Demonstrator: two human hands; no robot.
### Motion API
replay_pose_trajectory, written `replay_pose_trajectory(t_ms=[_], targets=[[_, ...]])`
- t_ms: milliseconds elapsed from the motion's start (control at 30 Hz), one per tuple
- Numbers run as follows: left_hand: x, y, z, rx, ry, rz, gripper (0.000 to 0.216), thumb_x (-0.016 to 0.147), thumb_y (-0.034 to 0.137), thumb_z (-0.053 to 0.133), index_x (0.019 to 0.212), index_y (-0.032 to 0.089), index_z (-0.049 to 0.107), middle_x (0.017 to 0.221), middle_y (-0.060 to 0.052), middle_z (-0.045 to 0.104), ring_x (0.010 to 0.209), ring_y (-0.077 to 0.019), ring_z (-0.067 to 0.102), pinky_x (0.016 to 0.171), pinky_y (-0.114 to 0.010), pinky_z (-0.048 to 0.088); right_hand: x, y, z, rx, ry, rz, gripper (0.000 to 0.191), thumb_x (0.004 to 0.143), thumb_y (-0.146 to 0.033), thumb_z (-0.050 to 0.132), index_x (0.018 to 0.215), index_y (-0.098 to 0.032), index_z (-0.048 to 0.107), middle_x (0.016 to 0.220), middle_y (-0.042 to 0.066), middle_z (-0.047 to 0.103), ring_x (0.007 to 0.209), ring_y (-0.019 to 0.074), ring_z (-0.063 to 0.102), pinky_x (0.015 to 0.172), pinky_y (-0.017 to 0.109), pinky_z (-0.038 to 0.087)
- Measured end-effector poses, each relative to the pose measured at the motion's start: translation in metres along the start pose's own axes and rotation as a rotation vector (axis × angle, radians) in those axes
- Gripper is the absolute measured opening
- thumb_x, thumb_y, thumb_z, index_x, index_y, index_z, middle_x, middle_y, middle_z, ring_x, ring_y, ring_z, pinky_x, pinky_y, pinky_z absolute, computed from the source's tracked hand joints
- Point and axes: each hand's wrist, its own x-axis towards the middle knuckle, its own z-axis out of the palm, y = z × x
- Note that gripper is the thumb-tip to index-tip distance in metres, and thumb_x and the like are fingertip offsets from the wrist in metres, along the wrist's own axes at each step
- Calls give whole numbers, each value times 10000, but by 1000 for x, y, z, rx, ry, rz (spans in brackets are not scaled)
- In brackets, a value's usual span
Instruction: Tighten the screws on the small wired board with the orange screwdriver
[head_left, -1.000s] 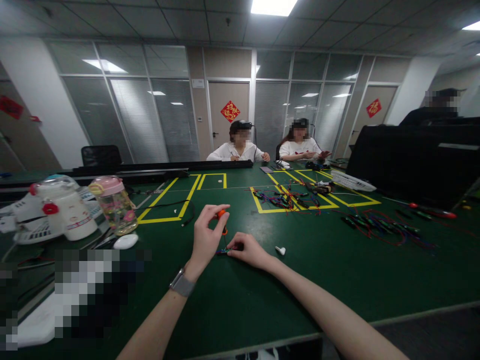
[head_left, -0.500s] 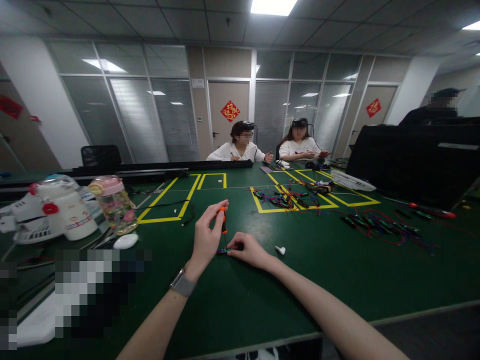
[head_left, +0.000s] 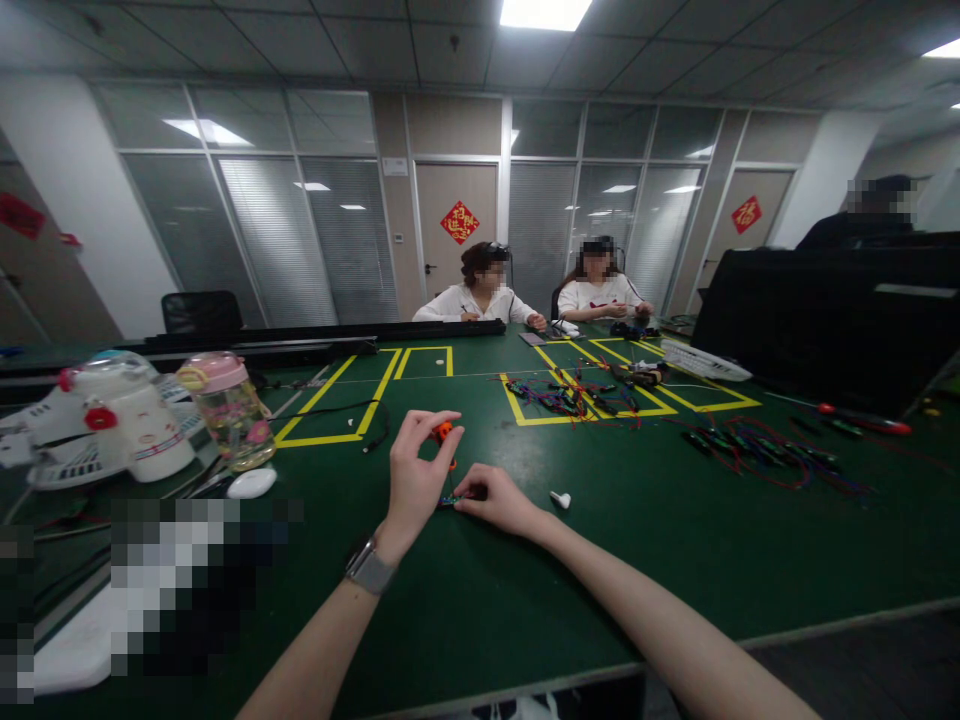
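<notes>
My left hand (head_left: 421, 462), with a watch (head_left: 370, 566) on its wrist, is closed around the orange and black handle of a screwdriver (head_left: 445, 431). The screwdriver stands nearly upright, and its thin shaft points down at a small circuit board (head_left: 450, 500) on the green table (head_left: 480, 610). Whether the tip touches the board is too small to tell. From the right side, my right hand (head_left: 491, 497) pinches the edge of this board between thumb and fingers. A white earbud (head_left: 561, 500) lies just right of my right hand.
Bundles of wired circuit boards (head_left: 555, 397) lie ahead, with more wired boards (head_left: 765, 450) at right. A pink-lidded bottle (head_left: 229, 410), a white jug (head_left: 146, 430) and a white earbud case (head_left: 252, 484) stand left. A red-handled screwdriver (head_left: 862, 420) lies right. Two people sit opposite.
My left hand has shifted slightly down and right, its fingers changing position on the screwdriver handle. My right hand stays on the circuit board. The people opposite have moved their hands a little.
</notes>
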Motion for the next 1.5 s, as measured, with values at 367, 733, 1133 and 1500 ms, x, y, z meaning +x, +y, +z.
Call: replay_pose_trajectory(t_ms=[367, 733, 1133, 1500], targets=[[1, -1, -3, -118, -67, -64, 273, 916, 275, 464, 1139, 211, 609, 1091, -59, 643, 989, -175, 621, 882, -320, 493, 0, 1, 1, 19, 12, 27, 141, 692, -112, 718, 828, -146, 705, 738, 1, 596, 667, 109, 550, 628, 219, 447], [2, -2, -3, -87, -55, -58, 269, 917, 289, 460, 1112, 235, 637, 1037, -47, 621, 952, -161, 599, 835, -289, 489, -1, -2, -1, -15, 11, 2, 116, 701, -120, 714, 812, -153, 704, 733, 0, 602, 667, 108, 548, 628, 217, 438], [2, -2, -2, -69, -56, -24, 219, 872, 286, 543, 1049, 226, 657, 973, -47, 620, 889, -160, 602, 790, -283, 501, 0, -5, -1, -47, 2, 13, 99, 708, -124, 710, 803, -148, 711, 738, 12, 617, 666, 116, 563, 626, 222, 443], [2, 1, -2, -142, -99, -77, 265, 905, 262, 483, 1129, 219, 617, 1084, -55, 647, 968, -171, 628, 867, -311, 492, 0, 2, 2, -52, 23, -7, 139, 700, -128, 715, 838, -147, 723, 748, 16, 608, 662, 114, 561, 616, 220, 444]])
